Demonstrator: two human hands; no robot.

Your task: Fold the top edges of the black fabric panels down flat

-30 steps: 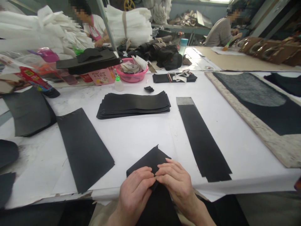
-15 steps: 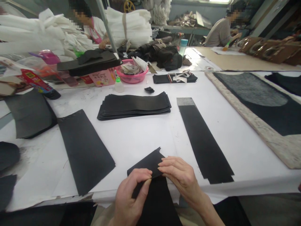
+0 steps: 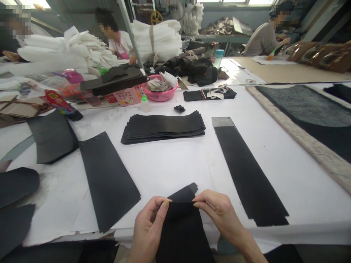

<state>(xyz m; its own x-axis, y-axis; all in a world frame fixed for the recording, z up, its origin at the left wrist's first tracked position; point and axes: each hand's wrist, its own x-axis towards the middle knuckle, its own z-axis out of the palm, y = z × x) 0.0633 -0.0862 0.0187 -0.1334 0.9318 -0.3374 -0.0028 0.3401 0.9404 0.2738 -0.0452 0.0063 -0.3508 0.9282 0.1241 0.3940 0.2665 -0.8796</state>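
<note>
The left hand is closed in a small pinch, with its thumb and finger tight on one end of a straight edge on a black piece. The right hand is pinched too, and it has the other end of that same edge. The edge runs flat across the gap between the two hands. The black piece comes down from there toward the person, and a bit of it pokes out past the hands, over the white counter. To the left of the left hand, a black panel lies flat. To the right of the right hand is a long black strip with a gray patch at its far end. Past both hands sits a messy pile of black sheets. Farther past the left hand, a little bottle with a green top stands up near a pink bowl with papers in it. Well off to the right of the right hand lies a big black and gray sheet. Way past the right hand, a person in a gray top is bending over.
</note>
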